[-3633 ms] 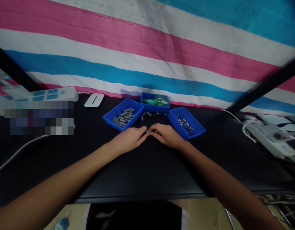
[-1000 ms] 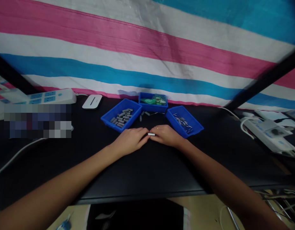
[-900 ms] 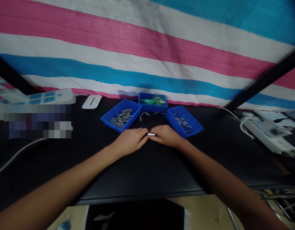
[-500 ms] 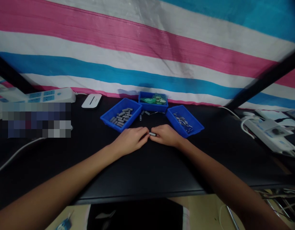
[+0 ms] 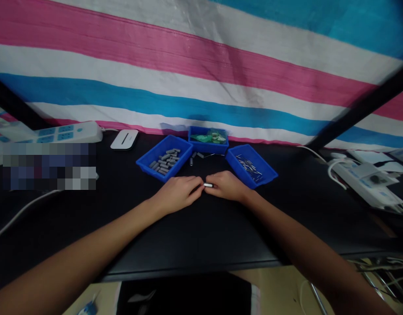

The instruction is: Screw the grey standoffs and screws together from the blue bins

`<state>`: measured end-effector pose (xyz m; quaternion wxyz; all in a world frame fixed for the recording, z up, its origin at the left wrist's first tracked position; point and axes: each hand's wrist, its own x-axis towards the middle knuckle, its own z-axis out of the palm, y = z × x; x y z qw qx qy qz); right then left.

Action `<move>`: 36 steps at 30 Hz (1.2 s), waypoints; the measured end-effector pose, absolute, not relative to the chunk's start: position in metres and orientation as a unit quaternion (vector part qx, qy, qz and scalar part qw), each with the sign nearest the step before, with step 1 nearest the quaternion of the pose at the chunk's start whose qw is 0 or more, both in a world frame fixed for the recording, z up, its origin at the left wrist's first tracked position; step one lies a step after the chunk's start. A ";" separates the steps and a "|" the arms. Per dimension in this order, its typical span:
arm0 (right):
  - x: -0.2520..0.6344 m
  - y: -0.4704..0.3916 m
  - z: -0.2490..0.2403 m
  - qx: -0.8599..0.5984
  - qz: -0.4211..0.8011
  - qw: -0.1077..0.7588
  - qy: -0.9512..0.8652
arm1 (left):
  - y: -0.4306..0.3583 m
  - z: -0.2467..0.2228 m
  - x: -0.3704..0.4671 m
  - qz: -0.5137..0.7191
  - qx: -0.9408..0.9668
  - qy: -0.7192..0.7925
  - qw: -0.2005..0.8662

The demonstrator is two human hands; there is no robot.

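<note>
Between my two hands, just above the black table, is a small silver metal cylinder (image 5: 208, 185). My right hand (image 5: 225, 185) pinches it between thumb and fingers. My left hand (image 5: 182, 192) is closed at the cylinder's left end, thumb and fingertips together; what it pinches there is too small to make out. Behind my left hand stands a blue bin (image 5: 145, 165) of similar grey metal cylinders. Beyond my right hand, another blue bin (image 5: 269, 173) holds thin metal pins.
A third blue bin (image 5: 208, 146) with green bagged items stands at the back. Loose cylinders (image 5: 191, 161) and pins lie before it. A white box (image 5: 124, 139) and power strip (image 5: 80, 131) are left; another strip (image 5: 365, 181) with cables is right. A striped sheet hangs behind.
The cylinder has turned slightly in my right fingers and now catches more light. Both hands stay in nearly the same place; the whole view has shifted a little.
</note>
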<state>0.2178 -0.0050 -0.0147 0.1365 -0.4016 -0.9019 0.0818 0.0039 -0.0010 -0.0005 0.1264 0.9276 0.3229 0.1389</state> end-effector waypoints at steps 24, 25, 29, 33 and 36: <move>0.220 -0.003 -0.020 -0.388 0.068 0.147 -0.907 | -0.001 -0.001 0.003 0.149 0.926 0.320 0.133; 0.221 -0.003 -0.020 -0.388 0.069 0.147 -0.907 | -0.001 -0.001 0.003 0.149 0.926 0.320 0.133; 0.221 -0.003 -0.018 -0.386 0.075 0.146 -0.908 | -0.001 -0.001 0.004 0.150 0.924 0.325 0.134; 0.221 -0.003 -0.019 -0.390 0.076 0.139 -0.907 | -0.002 0.001 0.004 0.148 0.922 0.332 0.135; 0.221 -0.003 -0.018 -0.391 0.064 0.134 -0.908 | -0.002 0.003 0.004 0.139 0.922 0.334 0.138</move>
